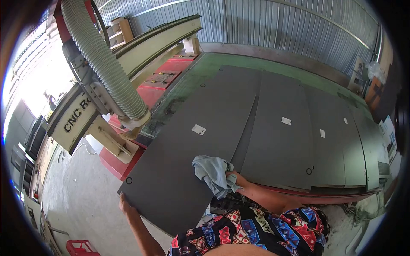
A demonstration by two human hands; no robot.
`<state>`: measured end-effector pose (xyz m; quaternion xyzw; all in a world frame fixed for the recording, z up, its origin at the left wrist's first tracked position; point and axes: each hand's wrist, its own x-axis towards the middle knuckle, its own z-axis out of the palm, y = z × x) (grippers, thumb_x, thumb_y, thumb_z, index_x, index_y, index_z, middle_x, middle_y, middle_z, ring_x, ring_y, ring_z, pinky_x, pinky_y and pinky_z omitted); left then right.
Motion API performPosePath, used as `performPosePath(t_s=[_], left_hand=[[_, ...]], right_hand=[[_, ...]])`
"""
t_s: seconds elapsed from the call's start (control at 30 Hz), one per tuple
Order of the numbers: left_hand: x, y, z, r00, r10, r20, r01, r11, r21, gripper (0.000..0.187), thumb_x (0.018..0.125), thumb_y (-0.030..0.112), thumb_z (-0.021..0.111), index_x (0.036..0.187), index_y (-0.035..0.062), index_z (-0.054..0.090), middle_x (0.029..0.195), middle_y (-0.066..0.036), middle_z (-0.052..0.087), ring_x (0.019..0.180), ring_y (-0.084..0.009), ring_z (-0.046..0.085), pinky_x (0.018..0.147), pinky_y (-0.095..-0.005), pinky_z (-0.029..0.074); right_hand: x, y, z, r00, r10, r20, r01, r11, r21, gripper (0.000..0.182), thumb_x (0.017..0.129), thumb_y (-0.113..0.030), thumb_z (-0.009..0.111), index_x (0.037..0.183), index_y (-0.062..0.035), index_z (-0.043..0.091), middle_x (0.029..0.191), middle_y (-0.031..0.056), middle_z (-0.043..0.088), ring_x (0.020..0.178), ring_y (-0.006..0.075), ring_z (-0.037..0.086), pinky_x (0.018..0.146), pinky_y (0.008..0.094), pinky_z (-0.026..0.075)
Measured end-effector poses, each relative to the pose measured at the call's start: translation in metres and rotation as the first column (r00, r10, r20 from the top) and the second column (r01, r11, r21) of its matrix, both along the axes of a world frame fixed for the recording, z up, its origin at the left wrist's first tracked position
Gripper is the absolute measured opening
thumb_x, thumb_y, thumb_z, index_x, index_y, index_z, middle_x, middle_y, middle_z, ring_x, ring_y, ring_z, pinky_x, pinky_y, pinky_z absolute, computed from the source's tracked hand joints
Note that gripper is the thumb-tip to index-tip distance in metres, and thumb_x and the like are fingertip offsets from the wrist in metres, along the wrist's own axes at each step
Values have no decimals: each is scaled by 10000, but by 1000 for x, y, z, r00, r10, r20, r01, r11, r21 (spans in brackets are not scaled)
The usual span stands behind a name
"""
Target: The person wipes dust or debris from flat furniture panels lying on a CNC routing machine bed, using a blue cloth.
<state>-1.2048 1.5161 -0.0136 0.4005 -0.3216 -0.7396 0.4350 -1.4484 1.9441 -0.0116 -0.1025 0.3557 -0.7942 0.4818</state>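
Note:
A large dark grey panel with a white label reaches over the near edge of the green machine bed. My left hand grips the panel's near left corner, beside a small black ring mark. In my right hand is a crumpled light blue cloth, which rests at the panel's right edge and partly hides the fingers. Further dark panels, several with white labels, lie side by side to the right.
A CNC router gantry with a ribbed hose stands at the left over red base parts. A red plastic stool is on the concrete floor at the bottom left. Corrugated metal walls rise behind the bed.

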Motion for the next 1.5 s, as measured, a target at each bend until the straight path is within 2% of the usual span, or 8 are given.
performPosePath(t_s=[0.5,0.6,0.63,0.87,1.1,1.2,1.33,1.5], left_hand=[[6,72,147,984,170,54,-132,898,-420,192,850,181,647,916,14,579,889,-96,629,746,-162,604,688,-290,518],[8,77,163,970,241,0,-189,761,-620,215,835,187,667,924,19,566,891,-107,629,743,-166,602,685,-288,517],[2,86,187,948,313,61,-249,846,-471,266,810,196,698,946,11,563,901,-118,628,749,-176,602,678,-285,514],[3,90,220,952,307,0,-252,781,-571,432,768,265,737,1028,-26,552,947,-134,622,782,-201,603,692,-317,511],[2,97,238,944,328,-44,-281,723,-631,364,794,245,709,1006,-20,577,930,-126,628,787,-192,601,697,-309,509],[4,105,238,952,292,-88,-276,700,-659,369,810,246,689,1026,-30,573,958,-140,616,811,-213,596,716,-332,506],[9,112,235,947,293,-133,-301,658,-690,403,827,260,662,1074,-40,556,1022,-173,592,869,-259,586,756,-378,503],[13,131,236,918,362,-161,-358,582,-730,389,851,252,624,1092,-46,557,1032,-161,593,892,-254,578,770,-381,496]], right_hand=[[5,-13,8,999,55,1,-55,998,-5,304,900,-184,527,1140,2,549,1062,113,611,941,200,625,858,302,514],[6,-23,7,997,80,-14,-80,997,-8,303,904,-185,521,1142,-1,547,1065,115,610,943,202,625,861,307,515],[6,-27,7,995,93,-20,-93,996,-12,302,905,-186,519,1143,-2,547,1066,116,610,943,202,624,862,309,515],[2,-50,2,988,146,-53,-146,989,6,299,915,-190,506,1149,-7,542,1074,122,607,946,206,624,868,320,516],[-11,-24,8,996,91,-25,-89,993,71,296,925,-193,493,1156,-13,537,1082,127,605,950,211,624,875,331,518],[-24,6,34,998,-5,55,9,996,-83,295,929,-195,487,1158,-15,534,1085,129,604,951,213,624,878,335,518],[-35,23,82,976,62,210,78,799,-596,396,915,-221,522,1251,-16,473,1189,146,565,1079,224,577,943,308,476],[-44,21,104,977,38,209,127,685,-717,396,925,-219,508,1271,-34,455,1220,135,542,1104,217,557,958,312,465]])
